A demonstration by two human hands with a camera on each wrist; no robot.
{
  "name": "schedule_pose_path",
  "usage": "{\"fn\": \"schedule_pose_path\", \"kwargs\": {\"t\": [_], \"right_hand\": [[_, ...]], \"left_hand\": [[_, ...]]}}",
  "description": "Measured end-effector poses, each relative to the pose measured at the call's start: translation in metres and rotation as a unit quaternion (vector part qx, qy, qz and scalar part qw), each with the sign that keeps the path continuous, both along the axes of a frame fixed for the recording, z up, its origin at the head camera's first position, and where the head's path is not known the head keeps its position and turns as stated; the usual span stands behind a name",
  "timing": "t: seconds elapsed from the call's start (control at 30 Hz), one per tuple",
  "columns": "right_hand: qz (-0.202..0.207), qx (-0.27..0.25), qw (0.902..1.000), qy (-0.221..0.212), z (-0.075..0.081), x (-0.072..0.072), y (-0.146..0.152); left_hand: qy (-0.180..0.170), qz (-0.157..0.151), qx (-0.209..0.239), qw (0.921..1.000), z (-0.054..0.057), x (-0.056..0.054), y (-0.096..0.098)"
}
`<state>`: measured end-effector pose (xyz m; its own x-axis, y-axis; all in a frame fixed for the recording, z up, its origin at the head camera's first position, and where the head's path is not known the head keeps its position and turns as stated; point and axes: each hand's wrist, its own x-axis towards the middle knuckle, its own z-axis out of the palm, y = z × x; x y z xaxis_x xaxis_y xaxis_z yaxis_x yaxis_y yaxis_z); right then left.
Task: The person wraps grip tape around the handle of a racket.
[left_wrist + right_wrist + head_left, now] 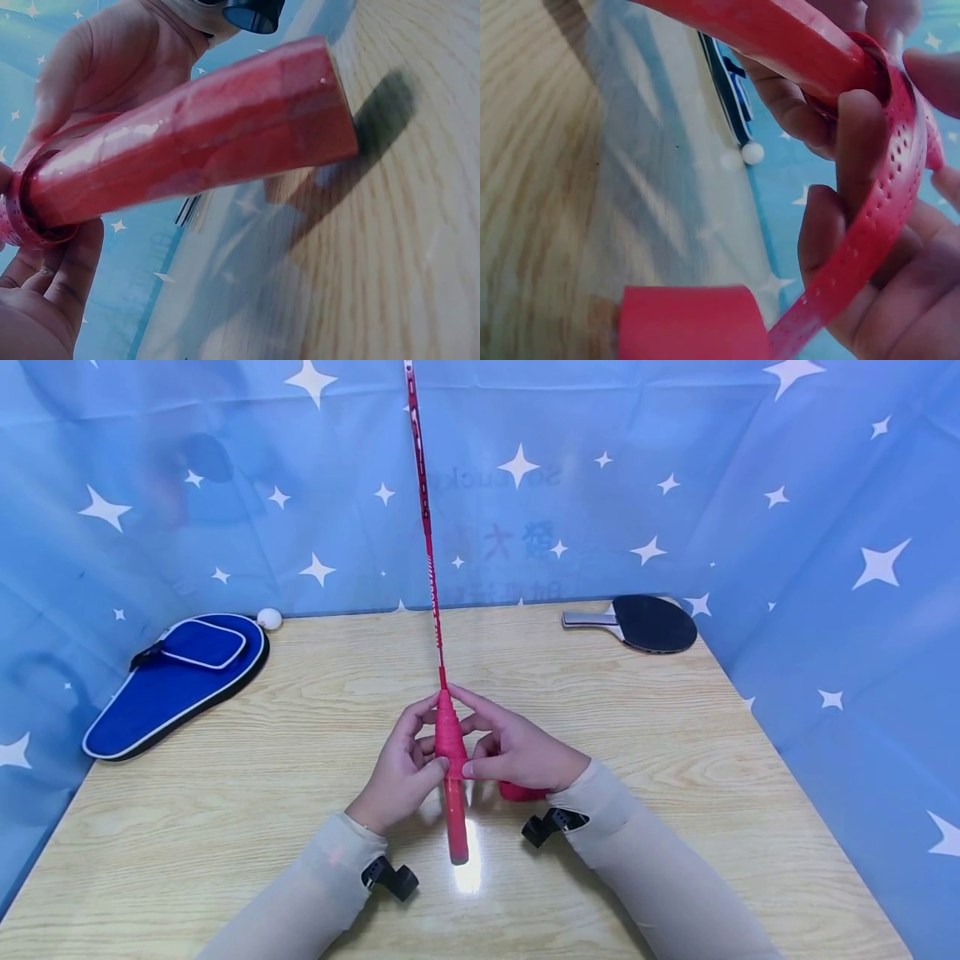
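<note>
A red badminton racket [432, 578] stands tilted in the head view, its butt end toward me and its shaft pointing away. Perforated red grip tape [450, 745] wraps the upper part of its handle [457, 831]; the lower part has a smooth, shiny red surface. On the left side, my left hand [405, 770] holds the wrapped part between thumb and fingers. My right hand [517, 748] pinches the tape's lower edge with its thumb, the index finger stretched toward the cone top. In the right wrist view, a strip of tape [877, 217] runs across the right fingers to a red roll [694, 322].
A blue paddle case [180, 681] lies at the left of the wooden table [315, 860], with a white ball [269, 618] beside it. At the back right is a black table tennis paddle [652, 624]. A blue star-patterned cloth [600, 527] hangs behind.
</note>
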<state>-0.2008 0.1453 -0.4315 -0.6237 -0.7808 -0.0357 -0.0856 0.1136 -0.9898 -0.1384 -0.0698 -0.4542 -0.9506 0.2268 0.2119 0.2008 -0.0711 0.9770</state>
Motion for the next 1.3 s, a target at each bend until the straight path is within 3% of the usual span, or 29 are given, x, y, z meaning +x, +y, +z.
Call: {"fn": "schedule_pose_path", "kwargs": {"t": [0.2,0.47,0.7,0.9,1.3], "right_hand": [[-0.003,0.003,1.0,0.004,-0.002,-0.001,-0.001],[-0.014,0.005,0.9995,0.027,-0.003,0.0,-0.001],[-0.076,-0.018,0.9956,0.051,-0.005,0.001,-0.003],[-0.137,-0.056,0.9873,0.057,-0.005,0.002,-0.006],[-0.204,-0.055,0.9774,0.0,-0.001,0.006,-0.011]], "left_hand": [[0.0,0.003,-0.006,1.0,0.001,0.001,0.0],[0.013,0.041,-0.021,0.9989,0.002,0.001,0.002],[0.001,0.034,-0.026,0.9991,0.002,0.002,0.004],[-0.007,0.022,-0.065,0.9976,0.003,0.006,0.009],[-0.014,0.014,-0.098,0.995,0.008,0.012,0.017]]}}
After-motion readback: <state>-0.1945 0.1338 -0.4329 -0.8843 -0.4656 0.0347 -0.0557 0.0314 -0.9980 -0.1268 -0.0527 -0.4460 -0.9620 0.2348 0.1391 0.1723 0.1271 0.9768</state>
